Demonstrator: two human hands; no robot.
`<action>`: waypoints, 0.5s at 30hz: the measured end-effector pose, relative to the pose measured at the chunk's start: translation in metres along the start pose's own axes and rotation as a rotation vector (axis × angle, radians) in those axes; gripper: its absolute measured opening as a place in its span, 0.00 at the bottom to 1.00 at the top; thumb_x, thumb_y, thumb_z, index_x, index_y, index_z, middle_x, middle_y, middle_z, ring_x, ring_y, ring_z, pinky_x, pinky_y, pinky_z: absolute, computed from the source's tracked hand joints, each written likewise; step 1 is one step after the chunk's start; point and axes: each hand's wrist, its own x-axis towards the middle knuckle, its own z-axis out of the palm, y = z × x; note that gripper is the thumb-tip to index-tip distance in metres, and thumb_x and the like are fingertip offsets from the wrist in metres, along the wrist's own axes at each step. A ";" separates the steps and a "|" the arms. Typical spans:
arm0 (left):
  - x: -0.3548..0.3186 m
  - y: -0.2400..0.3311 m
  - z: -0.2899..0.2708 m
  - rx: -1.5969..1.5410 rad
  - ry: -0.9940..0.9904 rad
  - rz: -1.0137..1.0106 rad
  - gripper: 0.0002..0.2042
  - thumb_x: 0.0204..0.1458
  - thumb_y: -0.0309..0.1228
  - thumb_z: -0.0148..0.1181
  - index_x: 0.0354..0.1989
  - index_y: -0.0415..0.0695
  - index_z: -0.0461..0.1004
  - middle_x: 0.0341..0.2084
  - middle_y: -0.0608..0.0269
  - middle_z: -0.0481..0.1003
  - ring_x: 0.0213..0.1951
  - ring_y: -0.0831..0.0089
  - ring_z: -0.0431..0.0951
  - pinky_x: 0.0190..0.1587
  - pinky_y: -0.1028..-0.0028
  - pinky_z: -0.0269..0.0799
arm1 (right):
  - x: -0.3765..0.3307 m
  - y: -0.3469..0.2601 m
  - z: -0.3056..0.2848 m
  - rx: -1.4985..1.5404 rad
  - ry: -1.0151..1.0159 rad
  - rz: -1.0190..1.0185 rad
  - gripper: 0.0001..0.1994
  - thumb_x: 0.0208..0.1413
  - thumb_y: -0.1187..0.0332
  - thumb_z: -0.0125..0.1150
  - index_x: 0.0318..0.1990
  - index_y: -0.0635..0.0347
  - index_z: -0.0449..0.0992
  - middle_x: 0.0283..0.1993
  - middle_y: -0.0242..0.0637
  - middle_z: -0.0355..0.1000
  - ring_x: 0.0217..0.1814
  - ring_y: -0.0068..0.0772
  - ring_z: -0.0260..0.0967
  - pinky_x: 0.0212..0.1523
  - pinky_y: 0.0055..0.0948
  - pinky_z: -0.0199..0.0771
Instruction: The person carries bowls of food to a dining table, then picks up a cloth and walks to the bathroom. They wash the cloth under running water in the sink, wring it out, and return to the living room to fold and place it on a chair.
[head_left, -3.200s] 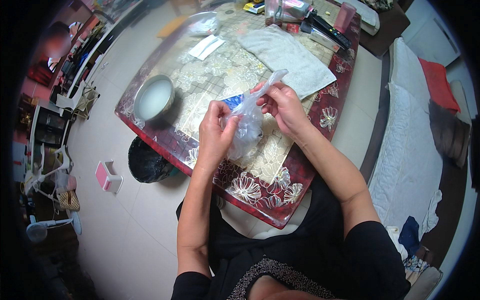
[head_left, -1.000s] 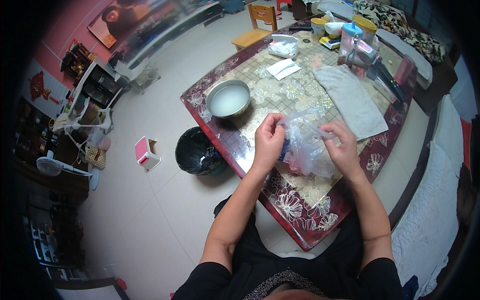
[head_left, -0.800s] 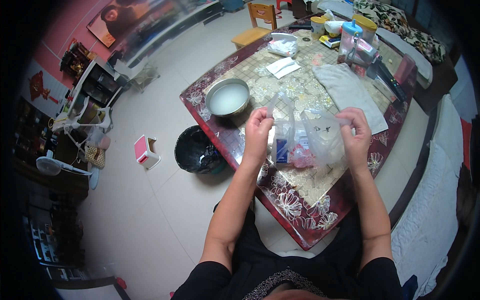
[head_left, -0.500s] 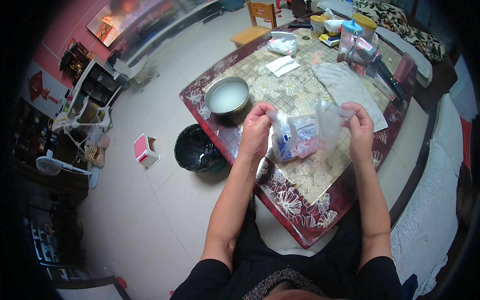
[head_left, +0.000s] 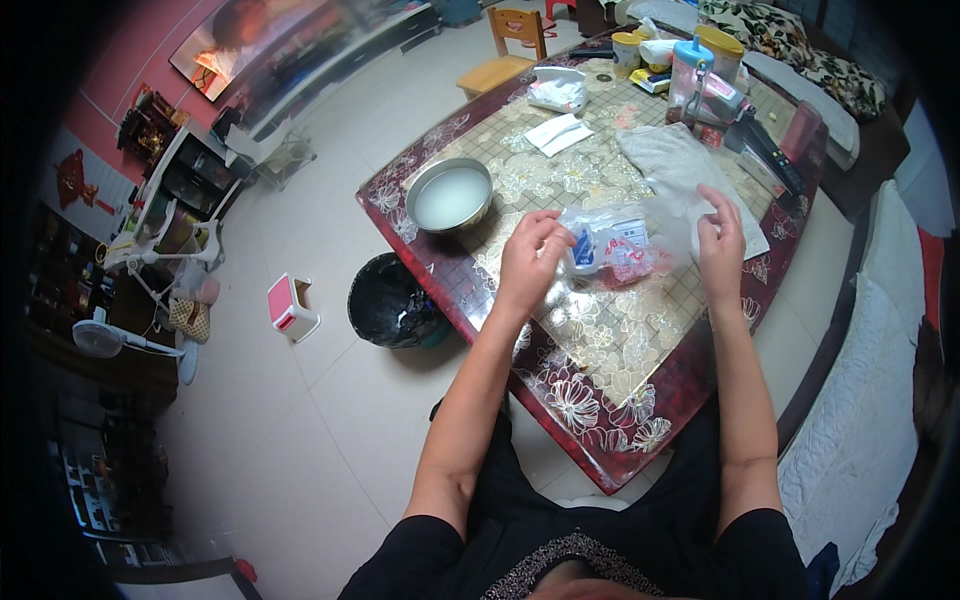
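A clear plastic bag (head_left: 610, 242) with white-and-blue printed packaging and something pink inside is stretched between my hands, low over the near part of the table. My left hand (head_left: 533, 262) pinches its left side, fingers curled. At the bag's right end, my right hand (head_left: 720, 245) has bent fingers on the thin film; the exact fingertip contact is hard to make out. Left of the bag, a round metal bowl (head_left: 482, 207) holds cloudy whitish liquid. A grey cloth (head_left: 672, 158) lies just beyond the bag and my right hand.
The table (head_left: 575, 402) has a patterned cover and dark red border. A tissue pack (head_left: 558, 90), folded white paper (head_left: 558, 133), blue-lidded bottle (head_left: 688, 80) and remote control (head_left: 775, 160) lie farther back. A black-lined bin (head_left: 375, 300) and pink-topped stool (head_left: 290, 305) stand left.
The bag has gone from hanging upright by its top to lying flatter and stretched sideways. My left hand has shifted slightly right, while my right hand has risen a little.
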 end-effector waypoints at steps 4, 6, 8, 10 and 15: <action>-0.013 0.027 0.025 0.449 0.129 0.089 0.10 0.43 0.33 0.62 0.22 0.39 0.71 0.46 0.43 0.68 0.44 0.53 0.71 0.46 0.64 0.68 | -0.019 -0.051 0.004 -0.304 0.057 -0.621 0.13 0.46 0.73 0.56 0.42 0.60 0.73 0.38 0.39 0.72 0.41 0.37 0.70 0.44 0.31 0.69; -0.015 0.023 0.036 0.481 0.158 0.152 0.09 0.41 0.29 0.63 0.24 0.39 0.69 0.48 0.42 0.64 0.43 0.48 0.71 0.45 0.61 0.69 | -0.032 -0.053 0.013 -0.193 -0.254 -0.781 0.11 0.46 0.72 0.58 0.39 0.59 0.73 0.35 0.38 0.72 0.38 0.40 0.71 0.42 0.33 0.70; -0.017 0.016 0.045 0.476 0.151 0.135 0.07 0.42 0.25 0.61 0.26 0.39 0.69 0.49 0.41 0.63 0.43 0.47 0.71 0.44 0.60 0.69 | -0.039 -0.051 0.032 -0.322 -0.316 -0.739 0.06 0.48 0.71 0.58 0.34 0.58 0.73 0.34 0.37 0.72 0.35 0.40 0.71 0.38 0.35 0.70; -0.017 0.015 0.048 0.486 0.094 0.087 0.10 0.40 0.19 0.57 0.33 0.41 0.73 0.44 0.45 0.64 0.40 0.51 0.72 0.40 0.62 0.70 | -0.034 -0.036 0.035 -0.466 -0.364 -0.631 0.03 0.49 0.70 0.57 0.30 0.57 0.71 0.31 0.38 0.70 0.32 0.41 0.70 0.34 0.37 0.69; -0.018 0.014 0.043 0.613 0.074 0.153 0.19 0.36 0.15 0.55 0.41 0.45 0.76 0.39 0.50 0.65 0.38 0.54 0.72 0.39 0.63 0.71 | -0.029 -0.021 0.027 -0.678 -0.350 -0.303 0.06 0.49 0.67 0.58 0.32 0.58 0.72 0.30 0.41 0.69 0.31 0.43 0.70 0.32 0.37 0.69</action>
